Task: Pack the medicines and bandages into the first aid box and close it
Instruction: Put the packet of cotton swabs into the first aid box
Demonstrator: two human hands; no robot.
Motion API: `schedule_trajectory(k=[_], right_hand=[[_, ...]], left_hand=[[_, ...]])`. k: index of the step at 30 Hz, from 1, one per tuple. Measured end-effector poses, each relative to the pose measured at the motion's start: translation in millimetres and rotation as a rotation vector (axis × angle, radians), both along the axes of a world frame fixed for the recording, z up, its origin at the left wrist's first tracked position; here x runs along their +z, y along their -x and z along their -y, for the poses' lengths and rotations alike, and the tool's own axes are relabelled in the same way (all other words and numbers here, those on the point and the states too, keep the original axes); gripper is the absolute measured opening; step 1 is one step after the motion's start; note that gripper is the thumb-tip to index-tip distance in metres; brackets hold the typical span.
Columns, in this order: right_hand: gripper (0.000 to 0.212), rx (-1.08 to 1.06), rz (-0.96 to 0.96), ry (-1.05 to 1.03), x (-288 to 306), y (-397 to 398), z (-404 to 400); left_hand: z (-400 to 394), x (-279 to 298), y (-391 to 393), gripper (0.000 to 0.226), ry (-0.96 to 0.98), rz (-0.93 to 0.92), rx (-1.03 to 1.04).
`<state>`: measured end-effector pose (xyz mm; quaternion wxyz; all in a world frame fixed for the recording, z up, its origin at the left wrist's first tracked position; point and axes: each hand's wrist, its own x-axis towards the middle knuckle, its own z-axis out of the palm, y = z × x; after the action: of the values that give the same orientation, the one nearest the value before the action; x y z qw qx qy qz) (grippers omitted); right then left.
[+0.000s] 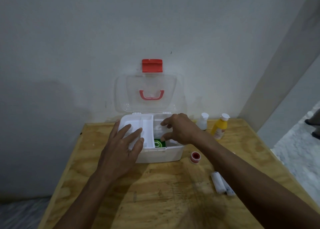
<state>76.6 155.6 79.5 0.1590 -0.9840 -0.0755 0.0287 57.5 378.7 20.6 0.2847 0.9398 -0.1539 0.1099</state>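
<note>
Where plywood table (164, 194) meets grey wall (69, 46), left hand (121, 152) spread flat, right hand (180, 130) part-curled, grasp unclear.

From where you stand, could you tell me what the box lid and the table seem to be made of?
The box lid looks like clear glossy plastic: the wall shows through it. The table looks like unfinished plywood: matte, with visible grain and stains.

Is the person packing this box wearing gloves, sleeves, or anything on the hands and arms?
No. Both the left hand and the right hand are bare, without gloves. No rings, watch or bracelets show, and both forearms are uncovered all the way to the picture's edge, so no sleeves are visible.
</note>
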Motion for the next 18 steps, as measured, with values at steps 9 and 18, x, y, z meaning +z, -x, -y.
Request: schedule_trajectory(k=[9, 18], right_hand=[[0.033, 0.007, -0.067, -0.091, 2, -4, -4], [0.035, -0.067, -0.061, -0.206, 0, -6, -14]], left_hand=[[1, -1, 0, 0.061, 0.003, -0.009, 0.018], [1, 3, 2, 0.071, 0.006, -0.010, 0.011]])
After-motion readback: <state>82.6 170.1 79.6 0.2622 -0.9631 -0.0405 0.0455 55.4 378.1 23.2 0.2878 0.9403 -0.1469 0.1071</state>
